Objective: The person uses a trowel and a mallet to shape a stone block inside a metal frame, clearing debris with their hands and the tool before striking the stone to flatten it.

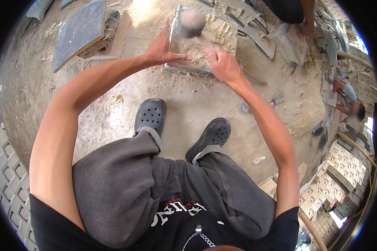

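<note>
At the far left edge of the frame, stacked grey patterned blocks (4,167) are lining the ground. In the upper left, a dark flat slab (79,31) is lying tilted on a lump of earth, with a pale board (120,35) leaning just beside it.

Moving toward the upper middle, the left hand (161,49) is spreading its fingers wide and pressing against the left side of a sand-filled mould (205,42), thumb resting on its near rim. The mould is sitting on the sandy ground at the top centre of the frame, just ahead of two dark perforated clogs (151,115).

Just right of that, the right hand (222,65) is closing around the handle of a mallet (190,23), whose rounded grey head is blurring above the mould, close to the left hand's fingers.

The main risk, as I judge it, is that the mallet head is coming down very near the braced left fingers; a slightly off-line swing could strike them. A glancing blow could also be shifting the mould on loose sand or cracking its packed filling.

Further right, at the top, another person's hand (309,30) is reaching among flat metal trowels (262,37). At the right edge, a second person is crouching, and pale cast blocks (343,167) are stacking up in rows toward the lower right.
</note>
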`<act>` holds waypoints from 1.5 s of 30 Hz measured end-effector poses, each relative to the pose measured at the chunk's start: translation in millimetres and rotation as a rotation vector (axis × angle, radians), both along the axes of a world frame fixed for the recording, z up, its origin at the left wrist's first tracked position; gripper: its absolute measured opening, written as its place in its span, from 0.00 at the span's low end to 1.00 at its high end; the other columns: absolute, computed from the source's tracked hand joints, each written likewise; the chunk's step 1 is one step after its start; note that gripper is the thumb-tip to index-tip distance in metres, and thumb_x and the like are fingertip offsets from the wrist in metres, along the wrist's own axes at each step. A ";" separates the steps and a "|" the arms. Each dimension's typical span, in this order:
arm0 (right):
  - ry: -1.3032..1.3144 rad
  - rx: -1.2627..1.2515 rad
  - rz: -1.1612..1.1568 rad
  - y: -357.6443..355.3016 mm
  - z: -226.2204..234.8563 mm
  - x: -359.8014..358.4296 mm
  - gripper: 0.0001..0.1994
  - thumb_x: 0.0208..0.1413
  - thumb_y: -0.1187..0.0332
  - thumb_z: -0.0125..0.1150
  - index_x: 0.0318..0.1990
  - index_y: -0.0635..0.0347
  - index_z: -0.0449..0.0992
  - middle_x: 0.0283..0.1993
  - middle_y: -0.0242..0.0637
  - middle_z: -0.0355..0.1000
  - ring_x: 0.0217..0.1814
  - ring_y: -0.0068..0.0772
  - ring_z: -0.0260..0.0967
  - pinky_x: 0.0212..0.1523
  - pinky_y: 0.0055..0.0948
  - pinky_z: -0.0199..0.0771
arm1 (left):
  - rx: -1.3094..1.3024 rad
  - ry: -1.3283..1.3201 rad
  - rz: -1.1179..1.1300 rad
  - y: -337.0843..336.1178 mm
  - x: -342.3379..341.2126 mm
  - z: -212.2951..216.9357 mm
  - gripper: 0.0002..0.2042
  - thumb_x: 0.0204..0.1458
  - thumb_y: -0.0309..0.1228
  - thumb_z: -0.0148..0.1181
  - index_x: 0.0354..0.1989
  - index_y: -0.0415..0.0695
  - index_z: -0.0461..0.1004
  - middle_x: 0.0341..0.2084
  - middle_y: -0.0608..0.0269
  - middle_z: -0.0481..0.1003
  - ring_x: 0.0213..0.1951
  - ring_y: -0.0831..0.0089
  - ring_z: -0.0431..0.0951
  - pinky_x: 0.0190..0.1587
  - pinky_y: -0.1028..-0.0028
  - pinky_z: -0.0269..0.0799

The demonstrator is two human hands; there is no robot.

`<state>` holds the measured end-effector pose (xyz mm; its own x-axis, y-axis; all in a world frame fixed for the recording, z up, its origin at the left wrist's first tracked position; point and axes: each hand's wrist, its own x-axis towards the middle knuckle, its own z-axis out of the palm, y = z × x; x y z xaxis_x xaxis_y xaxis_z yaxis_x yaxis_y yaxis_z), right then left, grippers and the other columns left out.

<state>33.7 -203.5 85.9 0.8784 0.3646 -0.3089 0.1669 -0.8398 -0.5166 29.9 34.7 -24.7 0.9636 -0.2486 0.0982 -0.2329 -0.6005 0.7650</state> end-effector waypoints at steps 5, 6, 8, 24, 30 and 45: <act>-0.056 0.080 -0.141 14.2 8.4 9.2 0.28 0.70 0.48 0.36 0.43 0.68 0.73 0.22 0.54 0.74 0.27 0.54 0.76 0.31 0.47 0.75 | 0.105 -0.082 -0.028 -2.8 22.9 -6.4 0.77 0.32 0.74 0.66 0.66 0.16 0.26 0.66 0.14 0.41 0.70 0.33 0.47 0.73 0.54 0.47; 0.001 0.007 -0.111 15.4 8.7 14.9 0.27 0.70 0.48 0.37 0.42 0.67 0.73 0.25 0.54 0.75 0.30 0.54 0.77 0.34 0.48 0.75 | 0.093 -0.080 -0.033 -3.5 26.2 -9.8 0.77 0.32 0.74 0.66 0.66 0.16 0.26 0.66 0.14 0.41 0.70 0.33 0.47 0.73 0.55 0.47; 0.116 -0.133 -0.045 22.0 13.9 26.0 0.27 0.69 0.47 0.39 0.39 0.65 0.74 0.29 0.56 0.76 0.35 0.56 0.77 0.40 0.50 0.75 | 0.055 -0.116 -0.049 -2.0 33.7 -13.1 0.76 0.33 0.74 0.66 0.65 0.15 0.27 0.65 0.14 0.44 0.70 0.33 0.49 0.73 0.56 0.49; 0.075 -0.064 -0.049 47.6 22.7 50.5 0.32 0.70 0.48 0.35 0.51 0.77 0.72 0.31 0.56 0.77 0.39 0.56 0.79 0.43 0.50 0.77 | 0.099 -0.104 0.028 -4.1 54.8 -26.8 0.77 0.31 0.73 0.67 0.65 0.15 0.27 0.65 0.15 0.44 0.69 0.31 0.49 0.72 0.53 0.52; 0.152 -0.107 -0.138 50.5 12.6 66.8 0.33 0.69 0.47 0.35 0.51 0.77 0.72 0.36 0.57 0.78 0.44 0.58 0.79 0.47 0.50 0.77 | 0.172 0.004 0.065 -9.6 53.7 -24.5 0.78 0.30 0.75 0.66 0.66 0.16 0.27 0.66 0.15 0.41 0.69 0.32 0.49 0.71 0.53 0.54; 0.064 -0.078 -0.252 5.4 -6.2 60.4 0.32 0.69 0.45 0.35 0.44 0.70 0.75 0.24 0.45 0.72 0.25 0.39 0.70 0.29 0.42 0.69 | 0.436 -0.081 0.004 -14.4 62.6 25.1 0.61 0.49 0.70 0.51 0.70 0.21 0.36 0.70 0.26 0.41 0.73 0.38 0.38 0.74 0.51 0.34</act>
<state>94.1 -198.1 79.7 0.9161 0.1097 -0.3856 -0.0837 -0.8883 -0.4517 92.5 20.2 0.4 0.9582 -0.2797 0.0602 -0.2785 -0.8638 0.4198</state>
